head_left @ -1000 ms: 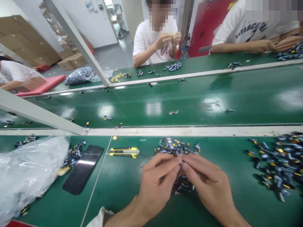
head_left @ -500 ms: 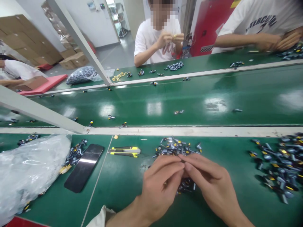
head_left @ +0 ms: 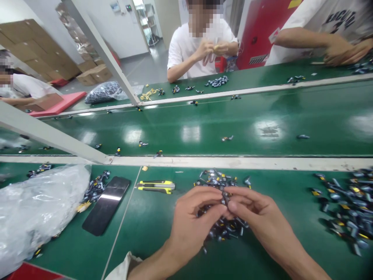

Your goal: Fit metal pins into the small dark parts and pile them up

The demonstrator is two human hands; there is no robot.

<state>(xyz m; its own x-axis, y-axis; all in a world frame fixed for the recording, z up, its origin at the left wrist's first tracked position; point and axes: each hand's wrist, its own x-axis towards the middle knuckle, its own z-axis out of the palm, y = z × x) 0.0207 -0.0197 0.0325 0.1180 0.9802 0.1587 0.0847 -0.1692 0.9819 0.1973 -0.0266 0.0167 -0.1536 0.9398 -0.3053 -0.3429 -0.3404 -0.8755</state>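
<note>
Fingertips [head_left: 214,198] of both hands are pinching a small dark part [head_left: 225,197] from 2 sides, just below the centre of the frame. The left hand [head_left: 194,221] is reaching in at the lower middle and the right hand [head_left: 262,214] at the lower right, their fingers curled and gripping, with the tips nearly meeting around the part. A tight pinch right at the tips seems the best way to handle something this small, with the hands braced against each other so that the part doesn't slip back into the pile. The part looks like dark metal with a shiny edge, but the fingers are hiding most of it, so its exact shape can't be told. Under the hands, a loose pile of similar parts [head_left: 223,229] is lying on a green belt [head_left: 145,241], with yellow bits showing among them. Another pile [head_left: 218,179] is sitting just beyond the fingers, and a larger heap [head_left: 346,206] is spreading along the right edge. Toward the left, a yellow-handled utility knife [head_left: 155,186], a black phone [head_left: 106,205] and a clear plastic bag [head_left: 37,206] are lying on the belt. At the top of the frame, a person in a white T-shirt [head_left: 201,50] is working with both hands raised.
</note>
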